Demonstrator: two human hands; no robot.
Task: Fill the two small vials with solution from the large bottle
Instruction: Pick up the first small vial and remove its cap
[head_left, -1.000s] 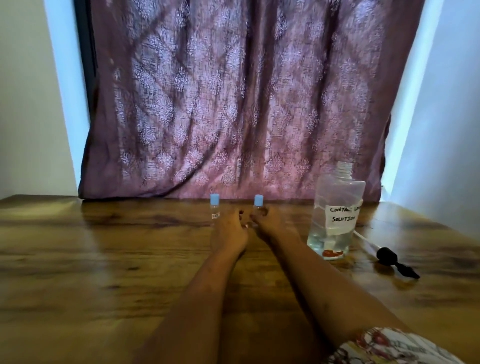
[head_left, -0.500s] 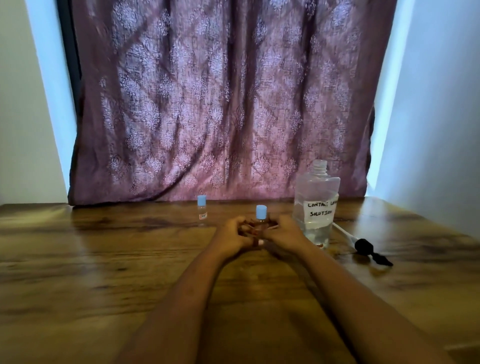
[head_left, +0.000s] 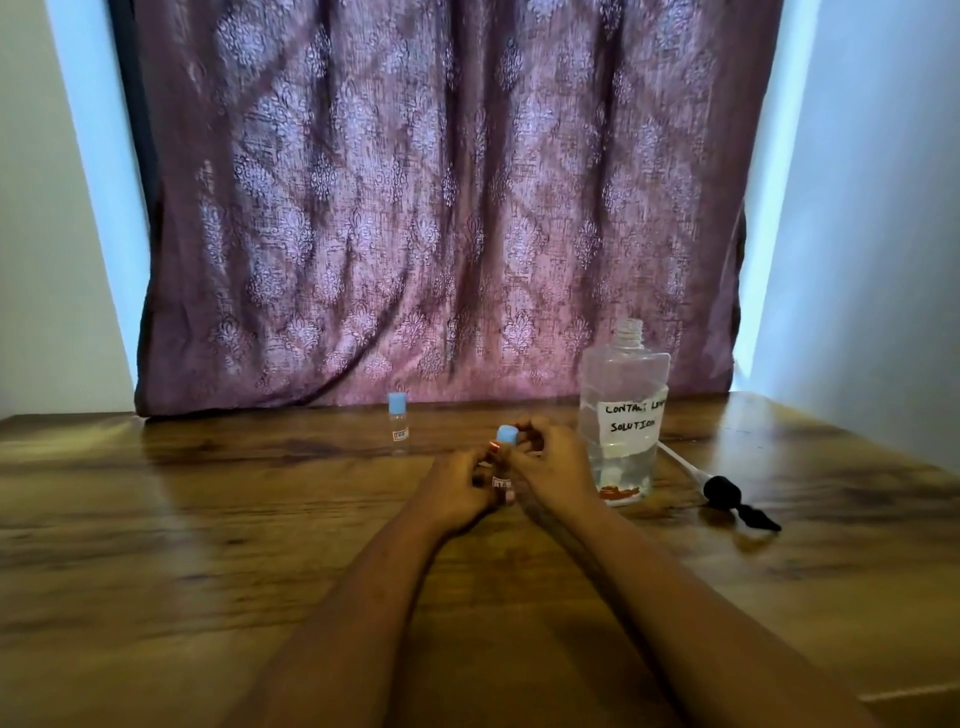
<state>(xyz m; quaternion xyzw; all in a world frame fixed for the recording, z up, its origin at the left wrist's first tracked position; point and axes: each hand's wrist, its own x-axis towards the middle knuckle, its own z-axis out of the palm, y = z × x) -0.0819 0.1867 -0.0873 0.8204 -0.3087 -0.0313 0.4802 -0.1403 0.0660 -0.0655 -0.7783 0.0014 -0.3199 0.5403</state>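
Pulled nearer from the far row, now held between both hands: vial. Round its body, left hand fingers curled; on the blue cap (still on), right hand pinching. Upright behind on the bench: second vial; just right, large bottle.

You have two small vials in front of you: the far vial and the near vial. There is one large bottle, one black dropper, one wooden table, one curtain, and two hands, your left hand and your right hand
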